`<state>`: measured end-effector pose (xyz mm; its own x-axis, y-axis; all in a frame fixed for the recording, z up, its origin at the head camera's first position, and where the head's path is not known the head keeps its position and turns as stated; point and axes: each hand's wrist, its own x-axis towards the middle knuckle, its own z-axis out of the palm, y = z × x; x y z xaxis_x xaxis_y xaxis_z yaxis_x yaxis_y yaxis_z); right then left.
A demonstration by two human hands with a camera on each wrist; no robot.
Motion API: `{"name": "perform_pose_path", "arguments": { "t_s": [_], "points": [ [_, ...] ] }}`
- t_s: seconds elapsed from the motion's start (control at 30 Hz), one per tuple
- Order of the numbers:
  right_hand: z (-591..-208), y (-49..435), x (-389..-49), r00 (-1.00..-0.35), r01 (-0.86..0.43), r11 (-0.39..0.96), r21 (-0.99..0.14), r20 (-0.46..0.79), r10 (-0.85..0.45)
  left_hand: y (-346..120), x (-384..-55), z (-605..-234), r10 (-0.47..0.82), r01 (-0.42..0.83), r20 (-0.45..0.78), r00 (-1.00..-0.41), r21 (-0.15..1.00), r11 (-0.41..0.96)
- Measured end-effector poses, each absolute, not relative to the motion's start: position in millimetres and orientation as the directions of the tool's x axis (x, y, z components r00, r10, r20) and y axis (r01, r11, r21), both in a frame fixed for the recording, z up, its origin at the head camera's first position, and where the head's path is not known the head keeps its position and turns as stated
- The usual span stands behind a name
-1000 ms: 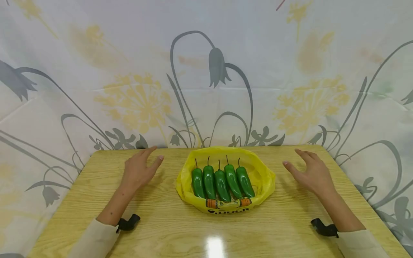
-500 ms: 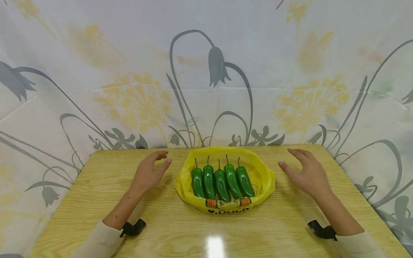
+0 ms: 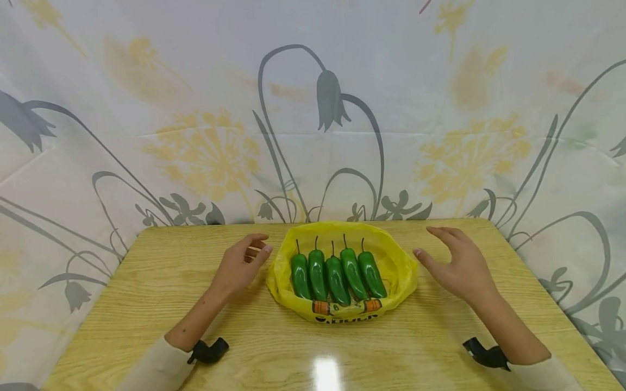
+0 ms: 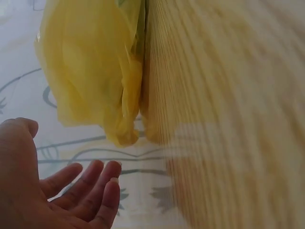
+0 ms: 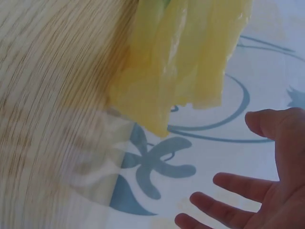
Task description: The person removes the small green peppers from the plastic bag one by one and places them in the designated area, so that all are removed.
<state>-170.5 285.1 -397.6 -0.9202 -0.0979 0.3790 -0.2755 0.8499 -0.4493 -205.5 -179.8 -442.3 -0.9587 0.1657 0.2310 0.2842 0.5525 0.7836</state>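
A yellow plastic bag with its mouth spread wide sits at the middle of the table. Inside it several green chili peppers lie side by side, stems toward the back. My left hand hovers just left of the bag, fingers relaxed and thumb toward it. On the other side my right hand hovers with fingers spread, its thumb near the bag's right rim. Both wrist views show a gap between the hand and the yellow bag. Neither hand holds anything.
The wooden table reaches back to a white curtain printed with grey and yellow flowers. A black wrist mount sits under the left forearm, and another black mount under the right.
Both hands have moved inward toward the bag, the left one to the right and the right one to the left. The bag and peppers have stayed put.
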Motion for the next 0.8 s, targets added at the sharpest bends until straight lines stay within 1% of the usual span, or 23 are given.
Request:
{"name": "perform_pose_path", "arguments": {
  "t_s": [0.23,0.4,0.7,0.8],
  "points": [
    [-394,271,-166,-0.891,-0.353,0.823,-0.445,0.428,-0.151,-171,-202,-445,0.174,0.232,0.163,-0.971,0.815,0.53],
    [-392,262,-163,-0.884,-0.381,0.813,-0.441,0.431,-0.181,-165,-200,-446,0.175,0.207,0.135,-0.975,0.834,0.512],
    [-392,244,-161,-0.863,-0.438,0.787,-0.435,0.449,-0.232,-156,-200,-456,0.16,0.212,0.156,-0.975,0.874,0.438],
    [-393,238,-160,-0.862,-0.447,0.783,-0.433,0.444,-0.246,-156,-200,-460,0.157,0.225,0.176,-0.972,0.895,0.384]
  ]
}}
